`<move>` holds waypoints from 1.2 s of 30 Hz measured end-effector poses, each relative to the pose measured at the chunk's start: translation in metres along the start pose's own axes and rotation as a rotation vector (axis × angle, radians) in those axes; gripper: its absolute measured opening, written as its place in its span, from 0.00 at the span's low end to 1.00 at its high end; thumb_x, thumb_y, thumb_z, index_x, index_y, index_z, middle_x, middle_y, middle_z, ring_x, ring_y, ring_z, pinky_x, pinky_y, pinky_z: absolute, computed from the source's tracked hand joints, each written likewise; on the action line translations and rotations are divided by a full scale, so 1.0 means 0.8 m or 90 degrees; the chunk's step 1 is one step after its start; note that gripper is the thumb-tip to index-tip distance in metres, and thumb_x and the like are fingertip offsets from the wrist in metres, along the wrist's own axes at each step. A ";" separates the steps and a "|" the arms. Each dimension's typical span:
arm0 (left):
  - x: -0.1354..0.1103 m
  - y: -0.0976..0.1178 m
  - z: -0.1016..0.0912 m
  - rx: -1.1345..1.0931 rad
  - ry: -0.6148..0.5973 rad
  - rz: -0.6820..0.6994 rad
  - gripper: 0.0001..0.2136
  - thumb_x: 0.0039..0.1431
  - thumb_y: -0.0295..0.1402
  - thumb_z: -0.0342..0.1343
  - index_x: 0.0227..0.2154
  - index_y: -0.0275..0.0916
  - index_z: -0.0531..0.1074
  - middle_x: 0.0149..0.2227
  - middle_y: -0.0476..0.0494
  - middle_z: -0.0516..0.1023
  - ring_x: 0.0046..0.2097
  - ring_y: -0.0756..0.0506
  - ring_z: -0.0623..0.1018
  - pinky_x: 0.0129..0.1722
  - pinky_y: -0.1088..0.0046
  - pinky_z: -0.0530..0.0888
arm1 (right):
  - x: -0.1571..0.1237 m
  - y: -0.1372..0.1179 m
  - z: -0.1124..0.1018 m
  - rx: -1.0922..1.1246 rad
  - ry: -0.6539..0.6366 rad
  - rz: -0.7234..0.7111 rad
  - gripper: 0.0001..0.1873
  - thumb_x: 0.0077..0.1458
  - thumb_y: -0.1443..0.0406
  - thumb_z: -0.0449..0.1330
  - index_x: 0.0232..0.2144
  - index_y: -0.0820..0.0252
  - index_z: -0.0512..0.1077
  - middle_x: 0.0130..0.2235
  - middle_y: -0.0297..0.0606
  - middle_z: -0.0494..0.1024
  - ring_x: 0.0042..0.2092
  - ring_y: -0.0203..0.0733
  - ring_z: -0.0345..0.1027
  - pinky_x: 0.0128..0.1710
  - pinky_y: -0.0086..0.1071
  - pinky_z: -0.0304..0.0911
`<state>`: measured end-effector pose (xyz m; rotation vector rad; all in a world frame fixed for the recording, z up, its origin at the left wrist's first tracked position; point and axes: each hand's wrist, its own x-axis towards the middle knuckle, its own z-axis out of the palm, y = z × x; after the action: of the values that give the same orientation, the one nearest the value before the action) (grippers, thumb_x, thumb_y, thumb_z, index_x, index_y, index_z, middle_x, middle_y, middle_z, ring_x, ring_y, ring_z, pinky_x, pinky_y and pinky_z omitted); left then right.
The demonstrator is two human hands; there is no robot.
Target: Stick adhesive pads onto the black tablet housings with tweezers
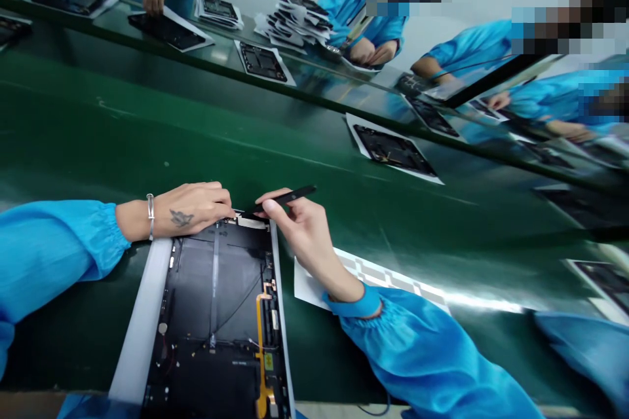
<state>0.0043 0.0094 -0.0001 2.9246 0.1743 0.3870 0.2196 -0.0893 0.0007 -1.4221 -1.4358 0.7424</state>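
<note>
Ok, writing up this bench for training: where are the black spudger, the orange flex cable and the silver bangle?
Black spudger (pixel 289 197): head view, on its shaft.
Orange flex cable (pixel 258 340): head view, on its long run.
Silver bangle (pixel 150 216): head view, on its visible curve.

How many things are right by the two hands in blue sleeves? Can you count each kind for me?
Hands: 2 (left hand, right hand)
Black pry sticks: 1 (black pry stick)
Open tablets: 1 (open tablet)
Silver bangles: 1 (silver bangle)
White sheets: 1 (white sheet)
Total: 6
</note>
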 end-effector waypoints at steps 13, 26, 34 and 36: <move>0.002 0.003 -0.006 0.004 -0.025 -0.005 0.13 0.71 0.26 0.46 0.45 0.36 0.76 0.44 0.40 0.78 0.44 0.46 0.75 0.43 0.73 0.73 | -0.008 0.000 0.003 -0.120 -0.031 -0.087 0.17 0.62 0.52 0.58 0.34 0.58 0.79 0.37 0.42 0.81 0.38 0.44 0.75 0.36 0.35 0.70; 0.002 0.003 -0.007 0.008 -0.020 0.010 0.11 0.69 0.24 0.48 0.44 0.35 0.75 0.47 0.39 0.78 0.46 0.45 0.75 0.45 0.71 0.73 | -0.010 0.001 0.006 -0.122 -0.023 -0.121 0.14 0.63 0.55 0.58 0.34 0.56 0.79 0.37 0.42 0.81 0.41 0.46 0.76 0.41 0.38 0.70; 0.003 0.006 -0.007 0.087 -0.059 -0.014 0.10 0.68 0.24 0.48 0.43 0.35 0.74 0.44 0.40 0.78 0.44 0.45 0.74 0.41 0.72 0.72 | -0.009 -0.005 -0.009 -0.082 -0.022 -0.042 0.19 0.60 0.49 0.59 0.32 0.57 0.78 0.35 0.40 0.81 0.35 0.45 0.75 0.34 0.35 0.70; 0.003 0.007 -0.007 0.095 -0.059 -0.013 0.13 0.68 0.24 0.46 0.49 0.37 0.73 0.45 0.40 0.78 0.43 0.45 0.74 0.40 0.71 0.71 | -0.011 -0.003 -0.019 -0.058 0.009 0.001 0.21 0.58 0.46 0.60 0.32 0.57 0.77 0.34 0.39 0.80 0.35 0.45 0.74 0.33 0.35 0.70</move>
<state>0.0056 0.0051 0.0070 3.0762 0.2288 0.2444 0.2315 -0.1013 0.0069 -1.4951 -1.4732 0.6747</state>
